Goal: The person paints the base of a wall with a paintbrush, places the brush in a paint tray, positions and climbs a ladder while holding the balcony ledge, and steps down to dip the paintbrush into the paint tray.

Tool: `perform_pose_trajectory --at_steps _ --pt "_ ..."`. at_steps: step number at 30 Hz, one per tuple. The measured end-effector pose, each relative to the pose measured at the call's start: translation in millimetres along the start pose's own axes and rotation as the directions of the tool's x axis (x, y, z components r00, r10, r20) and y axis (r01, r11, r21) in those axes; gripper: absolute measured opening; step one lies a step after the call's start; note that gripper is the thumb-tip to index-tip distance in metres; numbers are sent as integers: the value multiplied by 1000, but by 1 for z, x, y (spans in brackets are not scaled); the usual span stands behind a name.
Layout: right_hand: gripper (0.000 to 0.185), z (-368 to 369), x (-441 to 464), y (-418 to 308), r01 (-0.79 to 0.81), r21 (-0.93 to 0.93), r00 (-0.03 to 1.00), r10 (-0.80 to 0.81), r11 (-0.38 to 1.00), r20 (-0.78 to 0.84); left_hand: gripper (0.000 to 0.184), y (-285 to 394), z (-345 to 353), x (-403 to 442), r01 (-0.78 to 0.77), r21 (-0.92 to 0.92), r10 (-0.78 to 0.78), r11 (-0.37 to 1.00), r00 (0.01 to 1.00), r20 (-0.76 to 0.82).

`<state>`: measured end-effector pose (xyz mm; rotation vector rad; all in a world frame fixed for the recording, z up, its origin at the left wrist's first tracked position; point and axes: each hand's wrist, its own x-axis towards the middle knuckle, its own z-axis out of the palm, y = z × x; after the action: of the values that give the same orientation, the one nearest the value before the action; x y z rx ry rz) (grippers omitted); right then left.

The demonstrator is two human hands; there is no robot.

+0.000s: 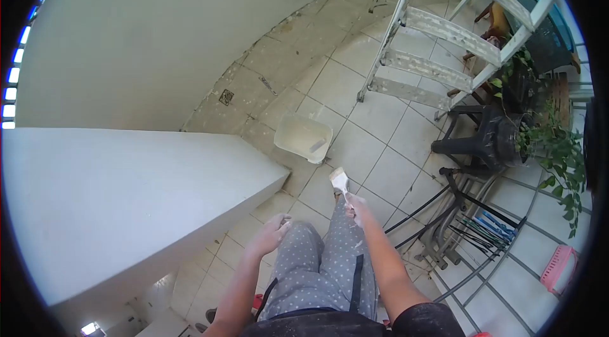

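Observation:
My right hand (359, 209) is closed around the handle of a white paintbrush (339, 179), whose broad bristles point up and away from me, above my right knee. Beside my left knee, my left hand (276, 230) hangs with its fingers curled; whether they hold anything is too small to tell. On the tiled floor ahead sits a pale rectangular tub (303, 136) with a small light-coloured block or tool (317, 145) inside it.
A paint-spattered stepladder (453, 35) stands at the upper right. Below it are a black stool (476, 143), a leafy plant (561, 159), folded metal frames (444, 223) and a pink basket (558, 268). A white ledge (139, 191) juts in from the left.

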<state>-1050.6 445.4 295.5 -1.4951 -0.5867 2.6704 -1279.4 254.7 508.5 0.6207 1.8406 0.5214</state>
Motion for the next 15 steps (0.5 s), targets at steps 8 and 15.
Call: perform_pose_trajectory --at_steps 8,15 --pt "32 45 210 -34 -92 -516 992 32 852 -124 42 -6 -16 167 -2 97 8 995 998 -64" --pt "49 71 354 -23 -36 -901 996 -53 432 -65 40 -92 -28 307 170 -464 -155 869 985 71"
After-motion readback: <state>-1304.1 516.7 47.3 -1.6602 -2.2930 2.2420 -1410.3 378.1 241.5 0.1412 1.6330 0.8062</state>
